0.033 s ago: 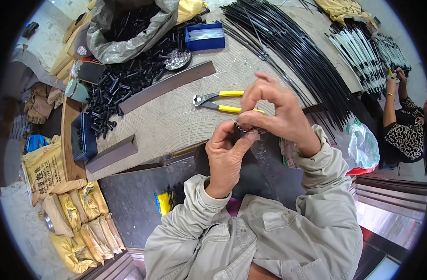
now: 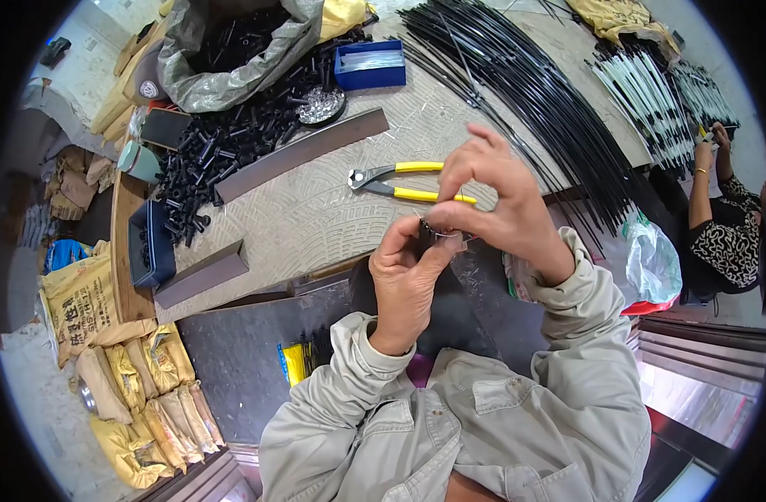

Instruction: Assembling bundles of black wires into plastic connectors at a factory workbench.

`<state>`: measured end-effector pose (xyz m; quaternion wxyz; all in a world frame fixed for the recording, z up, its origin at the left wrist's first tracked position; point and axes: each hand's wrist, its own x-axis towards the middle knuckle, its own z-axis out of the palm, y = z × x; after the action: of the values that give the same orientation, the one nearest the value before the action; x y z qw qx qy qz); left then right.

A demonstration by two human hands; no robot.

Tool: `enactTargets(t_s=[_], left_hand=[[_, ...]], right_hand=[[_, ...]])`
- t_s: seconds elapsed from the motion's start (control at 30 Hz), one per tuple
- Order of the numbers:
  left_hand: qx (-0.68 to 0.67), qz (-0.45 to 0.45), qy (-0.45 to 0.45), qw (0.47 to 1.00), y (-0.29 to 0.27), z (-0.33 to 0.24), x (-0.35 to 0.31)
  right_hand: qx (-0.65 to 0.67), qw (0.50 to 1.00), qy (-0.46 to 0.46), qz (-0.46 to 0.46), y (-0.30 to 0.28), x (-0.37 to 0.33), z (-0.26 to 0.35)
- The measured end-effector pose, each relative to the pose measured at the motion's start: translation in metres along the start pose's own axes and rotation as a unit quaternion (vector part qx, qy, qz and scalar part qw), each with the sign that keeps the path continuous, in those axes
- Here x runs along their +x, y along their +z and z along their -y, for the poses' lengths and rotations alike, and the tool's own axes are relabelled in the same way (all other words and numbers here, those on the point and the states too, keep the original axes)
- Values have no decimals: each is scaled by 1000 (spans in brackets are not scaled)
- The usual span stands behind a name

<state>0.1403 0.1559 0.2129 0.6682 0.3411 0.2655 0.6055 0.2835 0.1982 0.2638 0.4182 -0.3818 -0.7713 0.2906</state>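
Note:
Close together in front of my chest, both hands work at one small part. Between its thumb and fingers my left hand [image 2: 406, 266] grips a small dark piece [image 2: 431, 233], mostly covered by the fingertips. A thin pale wire or thread seems to curve beside it, too fine to make out. My right hand [image 2: 489, 197] pinches with thumb and index finger at the top of this piece, its other fingers raised. What lies in that pinch is hidden. Just beyond the hands lie end-cutting pliers [image 2: 383, 178] with yellow handles, the handle ends partly behind my right hand.
Black cylindrical parts [image 2: 224, 138] pile up at the left, beside a grey sack [image 2: 224, 92], a blue box [image 2: 370, 67] and metal bars [image 2: 303, 155]. Long black rods [image 2: 534, 92] cover the right. A plastic bag [image 2: 651, 259] hangs nearby; another person [image 2: 726, 226] sits far right.

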Motion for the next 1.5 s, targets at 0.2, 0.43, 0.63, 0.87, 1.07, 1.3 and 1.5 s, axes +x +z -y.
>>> enactTargets(t_s=[0.2, 0.43, 0.63, 0.87, 1.07, 1.3, 1.5], left_hand=[[9, 9, -6, 1000, -9, -6, 0], [-39, 47, -5, 998, -25, -8, -6], [-2, 17, 1, 1000, -29, -10, -7], [2, 16, 18, 1000, -25, -12, -11], [63, 24, 107, 992, -24, -14, -12], [48, 32, 118, 991, -38, -18, -24], [101, 32, 149, 983, -46, -35, -45]], right_hand=[[-177, 973, -130, -69, 6, -8, 10], [-136, 984, -82, -83, 20, -18, 6], [-201, 967, -117, -101, 19, -16, 18], [-222, 938, -206, -170, 29, -22, 11], [-204, 941, -209, -171, 36, -22, 14], [508, 845, 135, -97, 78, -52, -3], [465, 883, 71, -10, 91, -51, 13]])
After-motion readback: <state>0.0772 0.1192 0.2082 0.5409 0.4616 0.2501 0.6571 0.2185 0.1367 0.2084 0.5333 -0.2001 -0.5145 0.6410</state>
